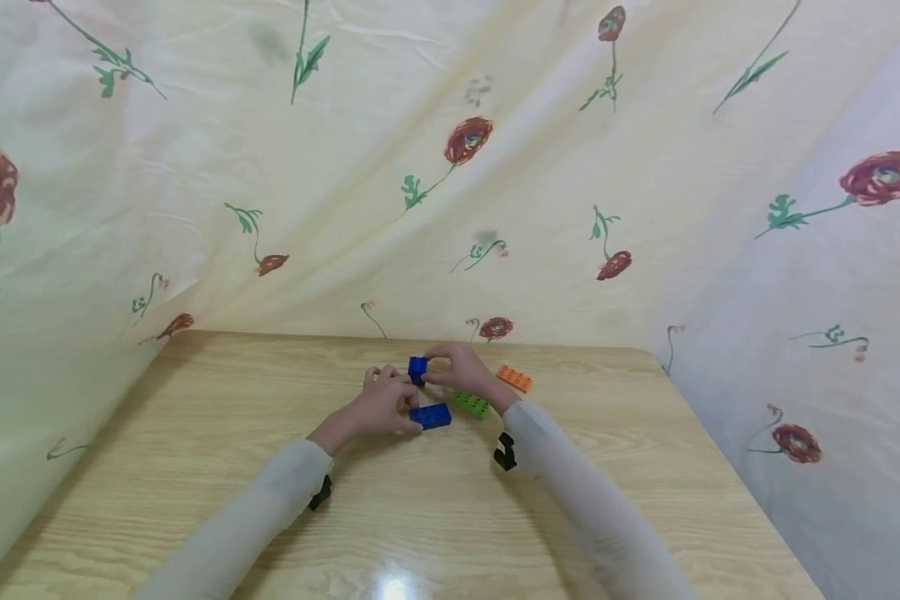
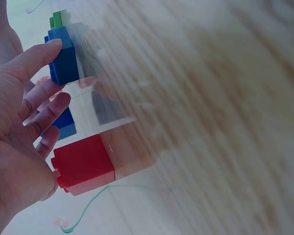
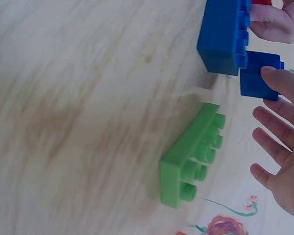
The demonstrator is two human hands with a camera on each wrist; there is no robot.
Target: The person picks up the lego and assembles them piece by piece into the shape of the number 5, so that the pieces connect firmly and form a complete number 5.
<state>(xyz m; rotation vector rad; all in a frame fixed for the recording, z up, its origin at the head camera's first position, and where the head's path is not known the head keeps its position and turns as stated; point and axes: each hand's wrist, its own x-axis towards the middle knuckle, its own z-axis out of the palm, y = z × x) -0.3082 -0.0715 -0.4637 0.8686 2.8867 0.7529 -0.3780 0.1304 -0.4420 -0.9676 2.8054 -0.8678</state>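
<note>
1. Head view. Observed left hand (image 1: 382, 406) with thumb and forefinger pinching the left end of a long blue brick (image 1: 433, 416) on the wood-grain table (image 1: 420, 517). Observed right hand (image 1: 462, 369) pinching a small blue brick (image 1: 417, 370) just beyond, between thumb and forefinger. Noted green brick (image 1: 472, 406) beside the right wrist, orange brick (image 1: 514, 377) farther right. Recorded pale sleeves (image 1: 240, 525) on both arms and floral cloth (image 1: 390, 167) behind the table.

2. Left wrist view. Confirmed left thumb tip on the long blue brick, remaining fingers bent and spread apart. Located red brick (image 2: 85, 161) near the little finger, with studs toward the palm. Noted small blue brick partly hidden behind the fingers, green brick beyond the long blue one.

3. Right wrist view. Confirmed right thumb against the small blue brick, other fingers spread. Found the small brick right beside the end of the long blue brick; unable to tell actual contact. Located green brick on the table, with studs toward the right hand.
</note>
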